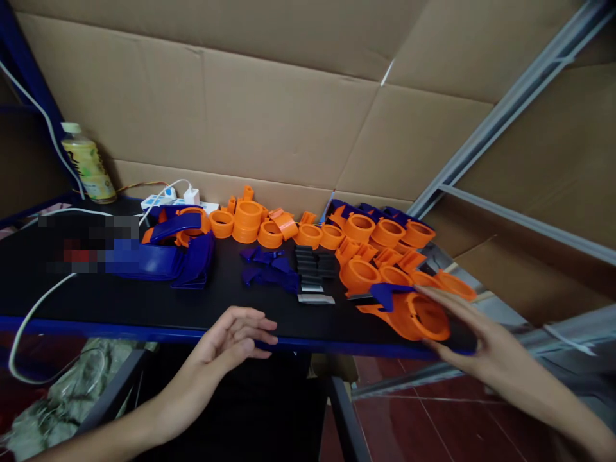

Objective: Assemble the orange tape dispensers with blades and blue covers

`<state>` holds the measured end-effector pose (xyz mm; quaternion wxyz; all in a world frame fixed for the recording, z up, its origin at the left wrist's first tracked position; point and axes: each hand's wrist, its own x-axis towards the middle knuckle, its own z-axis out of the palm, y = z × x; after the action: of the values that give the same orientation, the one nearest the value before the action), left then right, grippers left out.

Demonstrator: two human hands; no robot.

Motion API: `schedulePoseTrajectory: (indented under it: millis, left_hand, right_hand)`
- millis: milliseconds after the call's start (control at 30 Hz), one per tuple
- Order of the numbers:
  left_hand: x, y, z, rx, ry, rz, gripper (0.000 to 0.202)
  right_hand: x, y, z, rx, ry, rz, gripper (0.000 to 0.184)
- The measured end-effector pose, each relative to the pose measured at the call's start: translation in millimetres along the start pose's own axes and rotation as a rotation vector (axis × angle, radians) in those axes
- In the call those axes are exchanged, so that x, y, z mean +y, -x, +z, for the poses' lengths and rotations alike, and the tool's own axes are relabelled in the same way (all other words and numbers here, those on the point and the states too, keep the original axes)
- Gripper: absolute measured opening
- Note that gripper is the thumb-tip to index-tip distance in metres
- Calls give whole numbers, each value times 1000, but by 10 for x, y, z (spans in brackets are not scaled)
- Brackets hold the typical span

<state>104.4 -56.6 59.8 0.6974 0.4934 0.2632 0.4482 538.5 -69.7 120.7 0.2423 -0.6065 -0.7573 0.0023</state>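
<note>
My left hand (231, 341) hovers at the front edge of the table, fingers loosely bent and apart, with nothing in it. At the table's right end, my right hand (469, 324) grips an orange plastic tape dispenser part (409, 317), fingers on the far side of its ring and thumb on the near side. A blue plastic piece (389, 294) lies against that part; whether they are joined I cannot tell. Just behind sit more orange ringed parts (362, 273). Between the hands lie black strips (310, 263), a silvery metal strip (316, 299) and small blue pieces (269, 273).
Orange rings (248, 221) line the back of the black table (231, 298). Blue and orange tape dispensers (178, 231) stand left, near a power strip (206, 206), a white cable (36, 305) and a drink bottle (89, 163). Cardboard (269, 115) walls the back; metal posts (500, 115) rise right.
</note>
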Motion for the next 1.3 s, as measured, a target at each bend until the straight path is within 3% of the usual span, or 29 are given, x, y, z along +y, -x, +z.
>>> schedulePoseTrajectory:
  millis: [100, 300, 433, 533, 633, 700, 800, 900, 1033, 1300]
  left_hand:
    - [14, -24, -2, 20, -24, -58, 22]
    - [-4, -50, 9, -24, -47, -82, 21]
    - [-12, -60, -4, -21, -53, -80, 21]
    - [-18, -77, -11, -36, -62, -94, 21]
    - [-27, -92, -10, -48, -72, -117, 19]
    - [-31, -96, -10, -57, -77, -133, 19]
    - [-34, -95, -21, -80, -76, -145, 17]
    - [-34, -97, -41, -96, -72, -147, 15]
    - [-33, -109, -63, -128, -75, -150, 17]
    - [-78, -106, -66, -159, -87, -181, 18]
  right_hand:
    - [261, 34, -105, -82, -36, 87, 52]
    - [514, -42, -32, -33, 39, -159, 46]
    - [505, -29, -5, 8, 85, -152, 41]
    - [324, -147, -61, 71, 108, -194, 35]
    - [54, -605, -68, 82, 164, -173, 33]
    - [-94, -1095, 26, -59, 286, -87, 38]
    - [-190, -1885, 314, -221, 439, -25, 37]
    - [-167, -2441, 635, -349, 498, 4, 27]
    - [-74, -2710, 869, -455, 525, 48, 27]
    - [85, -2804, 987, -533, 448, 100, 35]
